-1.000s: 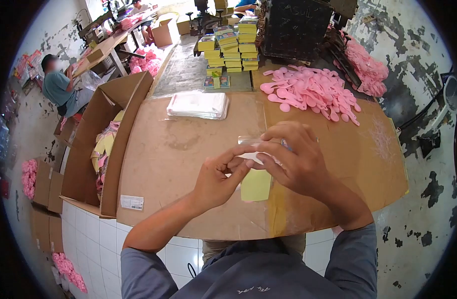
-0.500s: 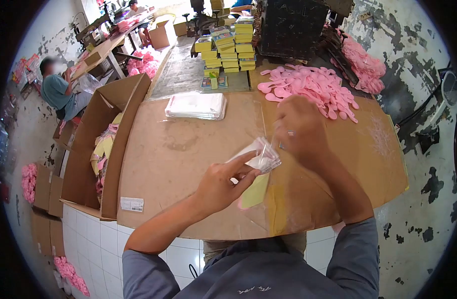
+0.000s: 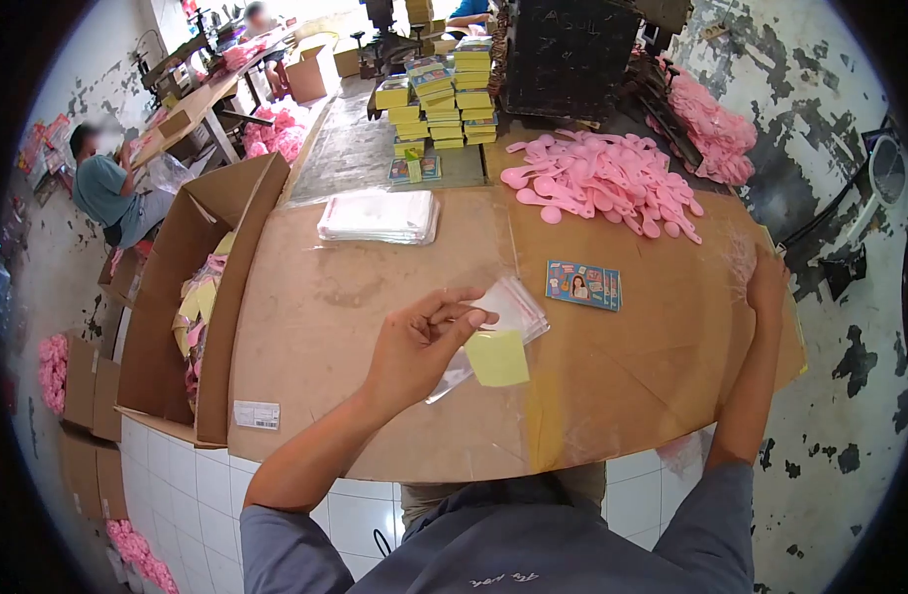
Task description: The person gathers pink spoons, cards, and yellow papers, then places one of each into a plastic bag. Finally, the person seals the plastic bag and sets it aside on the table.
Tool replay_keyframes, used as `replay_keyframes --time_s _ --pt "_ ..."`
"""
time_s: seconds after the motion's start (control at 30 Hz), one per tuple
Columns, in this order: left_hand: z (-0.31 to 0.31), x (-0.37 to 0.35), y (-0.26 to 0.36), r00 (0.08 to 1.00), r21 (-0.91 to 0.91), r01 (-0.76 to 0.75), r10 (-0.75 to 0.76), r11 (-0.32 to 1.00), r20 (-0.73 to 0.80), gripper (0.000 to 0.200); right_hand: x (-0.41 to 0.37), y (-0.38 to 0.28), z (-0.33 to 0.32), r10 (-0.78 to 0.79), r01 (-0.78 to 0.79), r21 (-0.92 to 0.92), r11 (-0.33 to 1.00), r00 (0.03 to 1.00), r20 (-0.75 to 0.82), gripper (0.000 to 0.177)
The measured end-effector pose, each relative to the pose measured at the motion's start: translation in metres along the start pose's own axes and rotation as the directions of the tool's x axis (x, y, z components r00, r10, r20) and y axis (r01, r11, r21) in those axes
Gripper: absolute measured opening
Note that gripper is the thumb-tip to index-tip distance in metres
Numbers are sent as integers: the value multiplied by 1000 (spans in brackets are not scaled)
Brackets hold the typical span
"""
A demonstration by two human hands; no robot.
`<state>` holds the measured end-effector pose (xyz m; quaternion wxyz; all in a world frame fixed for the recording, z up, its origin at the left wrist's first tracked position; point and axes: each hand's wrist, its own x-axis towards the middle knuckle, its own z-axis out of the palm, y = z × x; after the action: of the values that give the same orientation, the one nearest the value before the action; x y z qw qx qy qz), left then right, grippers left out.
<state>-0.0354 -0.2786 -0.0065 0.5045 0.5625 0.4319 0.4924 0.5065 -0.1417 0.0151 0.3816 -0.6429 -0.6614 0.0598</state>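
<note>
My left hand point(image 3: 422, 342) is over the middle of the table, thumb and fingers pinched at the edge of a clear plastic bag point(image 3: 451, 378). Just below its fingertips shows a square of yellow paper point(image 3: 499, 360). A small stack of clear bags point(image 3: 518, 305) lies right beside those fingertips. My right hand point(image 3: 766, 282) is out at the table's right edge, its fingers too unclear to read. Between the hands, a few overlapping blue printed cards point(image 3: 582, 285) lie on the cardboard.
Pink plastic spoons point(image 3: 607, 183) are heaped at the back right. A thicker pile of clear bags point(image 3: 380, 216) lies back left, with stacks of yellow-edged cards point(image 3: 439, 99) behind. An open carton point(image 3: 241, 297) stands along the left edge. A person point(image 3: 112, 188) sits beyond it.
My right hand has swung from above the bags out to the table's right edge, uncovering the blue cards. My left hand has shifted slightly left, and the yellow paper shows more fully.
</note>
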Motion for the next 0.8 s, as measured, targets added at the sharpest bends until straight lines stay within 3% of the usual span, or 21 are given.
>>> replay_keyframes --time_s 0.03,0.1,0.2,0.27,0.33,0.4,0.47,0.53,0.63,0.73,0.8 --pt "0 1 -1 1000 -25 10 -10 1000 0 33 -6 5 0 -50 40 -220 975 998 -39 36" --pt "-2 4 -5 1000 -65 26 -25 998 8 31 -12 16 -3 -167 85 -621 779 983 -75 45" --pt "-2 7 -9 998 -87 53 -49 995 50 30 -10 -46 14 -186 139 -329 934 976 -117 37" --pt "-2 7 -6 995 -83 59 -53 995 84 30 -23 -110 36 -192 187 -115 976 981 -33 29" --pt "-2 8 -8 994 -60 78 -73 995 84 30 -42 -158 61 -104 60 194 979 970 222 27" --pt "-2 9 -13 993 -53 78 -73 996 92 29 -59 -188 88 -279 150 291 945 835 474 31" --pt "-3 10 -19 993 -60 57 -51 997 106 27 -80 -213 116 -478 173 528 831 707 521 36" --pt "-2 9 -17 995 -48 49 -45 998 94 25 -95 -234 138 -538 132 613 779 642 546 38" --pt "-3 7 -17 996 -48 72 -69 996 53 25 -105 -238 162 -495 -145 697 703 603 625 34" --pt "-6 7 -17 996 -51 93 -93 994 9 27 -108 -239 171 -417 -312 713 628 639 646 26" --pt "-6 7 -18 995 -57 97 -97 994 -8 27 -108 -240 172 -380 -330 717 614 672 636 22"
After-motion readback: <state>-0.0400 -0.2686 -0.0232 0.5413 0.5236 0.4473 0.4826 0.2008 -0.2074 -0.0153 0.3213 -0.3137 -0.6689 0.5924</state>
